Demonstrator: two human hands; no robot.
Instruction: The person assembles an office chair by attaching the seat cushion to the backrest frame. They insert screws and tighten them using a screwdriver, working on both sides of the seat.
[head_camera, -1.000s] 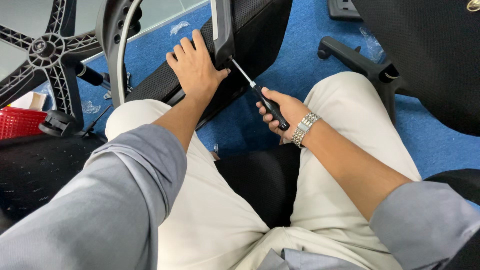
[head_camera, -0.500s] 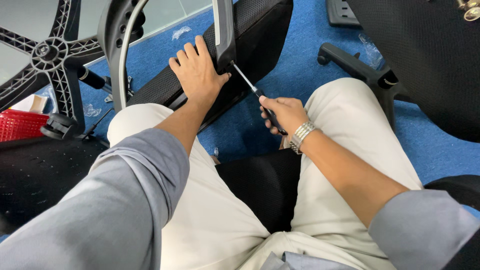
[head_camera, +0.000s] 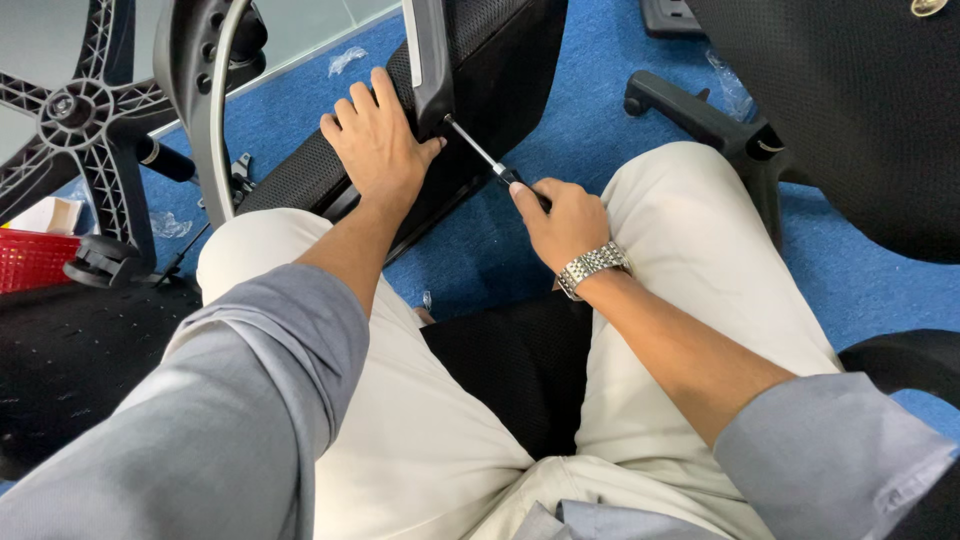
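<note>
My left hand (head_camera: 378, 145) lies flat, fingers spread, on a black mesh chair part (head_camera: 500, 50) that leans over my knees. A grey plastic frame strip (head_camera: 428, 60) runs down that part. My right hand (head_camera: 565, 220), with a metal watch on the wrist, is closed around the black handle of a screwdriver (head_camera: 485, 158). The screwdriver's shaft slants up to the left, and its tip meets the lower end of the grey strip, right beside my left thumb.
A black star-shaped chair base (head_camera: 75, 110) with a castor lies at the left, by a red basket (head_camera: 35, 262). A black armrest (head_camera: 700, 115) and another mesh panel (head_camera: 850, 110) sit at the right on blue carpet. I sit on a black seat.
My right hand has turned over the screwdriver handle and moved slightly up and left. The view has shifted a little; my left hand stays pressed on the mesh part.
</note>
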